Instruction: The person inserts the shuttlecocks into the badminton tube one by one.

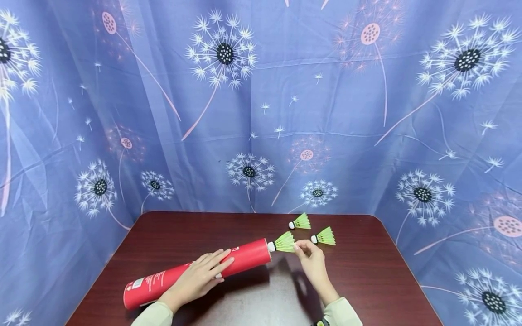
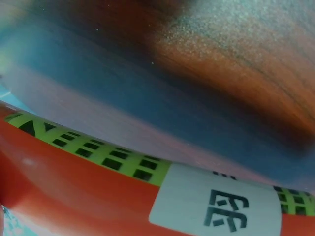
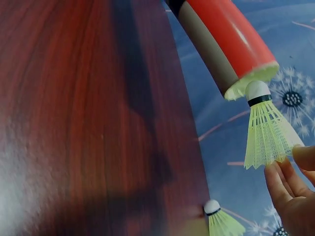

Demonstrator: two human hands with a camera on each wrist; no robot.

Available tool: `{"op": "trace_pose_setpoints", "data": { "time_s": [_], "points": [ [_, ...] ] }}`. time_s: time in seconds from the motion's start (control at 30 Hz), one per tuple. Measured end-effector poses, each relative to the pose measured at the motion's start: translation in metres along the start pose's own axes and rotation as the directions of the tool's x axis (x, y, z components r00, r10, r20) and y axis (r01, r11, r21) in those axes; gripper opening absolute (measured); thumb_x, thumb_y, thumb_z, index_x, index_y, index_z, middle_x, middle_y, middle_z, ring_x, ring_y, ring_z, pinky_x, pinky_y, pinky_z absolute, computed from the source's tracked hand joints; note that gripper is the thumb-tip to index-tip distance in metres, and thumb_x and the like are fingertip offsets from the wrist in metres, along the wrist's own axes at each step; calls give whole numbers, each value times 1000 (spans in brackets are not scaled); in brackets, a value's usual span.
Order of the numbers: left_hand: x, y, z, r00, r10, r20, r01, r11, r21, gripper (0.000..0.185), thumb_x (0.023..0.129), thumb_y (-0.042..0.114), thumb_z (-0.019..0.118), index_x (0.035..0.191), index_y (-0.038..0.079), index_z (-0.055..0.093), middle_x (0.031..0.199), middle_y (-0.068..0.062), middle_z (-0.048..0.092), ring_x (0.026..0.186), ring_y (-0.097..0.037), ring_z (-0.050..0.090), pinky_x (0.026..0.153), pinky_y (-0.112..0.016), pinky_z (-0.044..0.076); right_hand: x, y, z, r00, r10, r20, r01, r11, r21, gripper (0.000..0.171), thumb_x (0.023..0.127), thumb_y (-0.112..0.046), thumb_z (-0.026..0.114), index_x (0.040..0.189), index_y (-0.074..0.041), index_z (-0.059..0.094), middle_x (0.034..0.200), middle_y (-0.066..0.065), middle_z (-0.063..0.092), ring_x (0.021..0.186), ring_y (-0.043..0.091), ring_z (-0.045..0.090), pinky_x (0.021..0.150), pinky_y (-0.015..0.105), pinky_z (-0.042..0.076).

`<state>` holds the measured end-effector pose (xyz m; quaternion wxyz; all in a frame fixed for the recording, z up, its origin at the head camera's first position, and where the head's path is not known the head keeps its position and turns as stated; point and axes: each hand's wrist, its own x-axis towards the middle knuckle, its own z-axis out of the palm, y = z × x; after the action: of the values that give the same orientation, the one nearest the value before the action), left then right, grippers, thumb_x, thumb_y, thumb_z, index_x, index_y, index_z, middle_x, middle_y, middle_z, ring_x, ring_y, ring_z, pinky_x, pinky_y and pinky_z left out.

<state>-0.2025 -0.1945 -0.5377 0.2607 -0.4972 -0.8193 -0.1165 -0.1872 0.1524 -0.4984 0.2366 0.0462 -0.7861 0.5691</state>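
Note:
My left hand [image 1: 200, 277] grips a long red shuttlecock tube [image 1: 249, 257] around its middle, fingers across the top. The tube slants, its open end [image 3: 253, 78] raised off the table and facing right. In my right hand [image 1: 313, 267], thumb and fingers pinch the skirt rim of a yellow-green shuttlecock [image 1: 283, 243]. Its white cork points at the tube's mouth, right at the opening, as the right wrist view also shows with the shuttlecock [image 3: 268, 132]. The left wrist view shows the tube's red side [image 2: 98, 182] close up, with a green patterned band and a white label.
Two more yellow-green shuttlecocks lie at the back of the table, one farther back [image 1: 301, 221] and one to its right [image 1: 325, 237]. The dark red wooden table [image 1: 379, 271] ends at a blue curtain [image 1: 277, 113] printed with dandelions.

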Motion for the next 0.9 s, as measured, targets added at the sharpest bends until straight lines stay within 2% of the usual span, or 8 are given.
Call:
{"op": "trace_pose_setpoints", "data": {
  "time_s": [0.1,0.23,0.33,0.53,0.77,0.9],
  "points": [
    [0,0,1,1000,-2,8,2,1000,-2,77,76,20,80,144,12,46,146,-12,44,129,-31,48,98,-43,42,-5,-16,4,1000,4,25,-4,1000,15,4,81,13,67,82,12,64,73,22,65,63,11,57,57,20,47],
    [-1,0,1,1000,5,2,-5,1000,-6,68,84,24,74,144,12,46,147,-12,44,130,-31,47,97,-43,43,-9,-21,12,999,-10,43,9,1000,24,4,81,13,66,81,10,64,71,21,64,62,11,55,56,21,46],
    [-2,0,1,1000,9,-1,-9,1000,-6,62,89,28,69,145,12,45,147,-12,44,130,-30,47,97,-42,43,-11,-12,20,998,-44,40,43,999,34,4,81,11,67,81,8,65,70,18,65,61,10,54,54,22,46],
    [-1,1,2,1000,14,-8,-14,1000,-4,60,90,28,67,144,12,46,146,-12,44,129,-31,48,97,-42,42,-12,14,33,998,-36,59,33,998,55,4,83,2,70,82,0,67,72,7,66,64,4,55,58,19,47],
    [-1,1,2,1000,12,-13,-12,1000,-1,55,95,32,60,144,12,46,146,-12,45,127,-32,49,97,-42,42,-15,16,37,993,-96,72,93,995,43,3,86,5,66,85,2,67,76,15,67,68,2,57,59,20,48],
    [-2,1,1,1000,10,-16,-10,1000,10,63,87,26,71,144,12,47,146,-12,45,128,-31,49,97,-43,43,-17,17,38,991,-114,74,111,993,42,2,87,3,65,87,4,67,77,17,66,68,2,57,60,20,48]
  ]
}}
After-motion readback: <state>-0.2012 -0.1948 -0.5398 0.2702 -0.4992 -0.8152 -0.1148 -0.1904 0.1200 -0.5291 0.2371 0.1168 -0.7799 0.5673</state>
